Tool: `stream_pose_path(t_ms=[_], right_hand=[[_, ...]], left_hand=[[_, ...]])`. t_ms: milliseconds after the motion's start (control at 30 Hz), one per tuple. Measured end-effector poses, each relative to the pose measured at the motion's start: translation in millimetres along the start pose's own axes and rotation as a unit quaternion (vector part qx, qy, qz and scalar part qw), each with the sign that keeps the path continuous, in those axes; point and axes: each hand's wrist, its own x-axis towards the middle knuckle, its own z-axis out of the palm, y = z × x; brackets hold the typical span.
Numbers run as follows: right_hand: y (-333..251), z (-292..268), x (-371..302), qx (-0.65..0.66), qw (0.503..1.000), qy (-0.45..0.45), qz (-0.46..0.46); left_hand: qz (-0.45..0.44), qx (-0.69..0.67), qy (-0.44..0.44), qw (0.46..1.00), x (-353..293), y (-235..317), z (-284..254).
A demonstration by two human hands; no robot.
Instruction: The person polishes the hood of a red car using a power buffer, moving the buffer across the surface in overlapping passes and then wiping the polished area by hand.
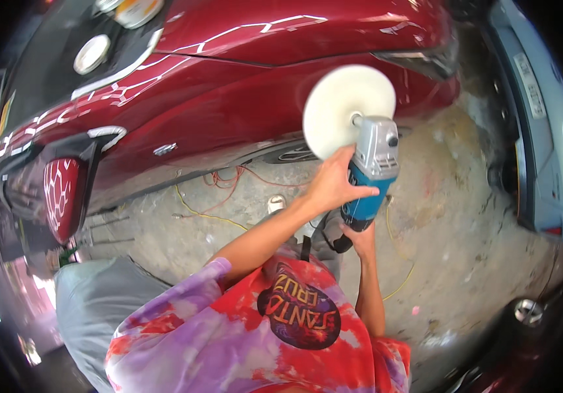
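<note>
Polisher (368, 196): it's up in front of us, right of the middle; teal body, grey gear head, tilted with the head end away from us
Left hand (340, 183): we've got it wrapped round the teal body just behind the gear head; thumb lies over the top, and some of the fingers are tucked out of sight
Right hand (361, 240): it's closed on the near end by the black rear handle (342, 243); most of the fingers are hidden, so we can't tell exactly how they sit
Pad (340, 108): big, round and white, on the far end of the tool; it's in front of the shiny red car (229, 111), but honestly we can't tell if it touches the paint
Mirror (64, 196): red-capped, sticking out on the left; farther off on that side a round white tub (91, 54) sits on the dark part of the car
Floor (451, 170): stained concrete; a yellow cord (209, 215) and a red hose (234, 178) lie across it
Blue-grey car (543, 144): parked over on the right, well apart from the polisher
</note>
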Motion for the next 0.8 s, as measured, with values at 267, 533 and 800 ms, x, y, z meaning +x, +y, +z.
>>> stream_pose_path(t_ms=[267, 533, 800], right_hand=[[-24, 79, 12, -0.162, 0.980, -0.096, -0.070], [-132, 194, 9, -0.453, 0.853, -0.242, -0.090], [-200, 224, 9, -0.548, 0.780, -0.263, -0.147]], left_hand=[[-0.088, -0.125, 0.148, 0.977, -80, -36, -98], [-0.221, -0.235, 0.426, 0.845, -194, -133, -159], [-0.189, -0.458, 0.498, 0.712, -184, -99, -186]])
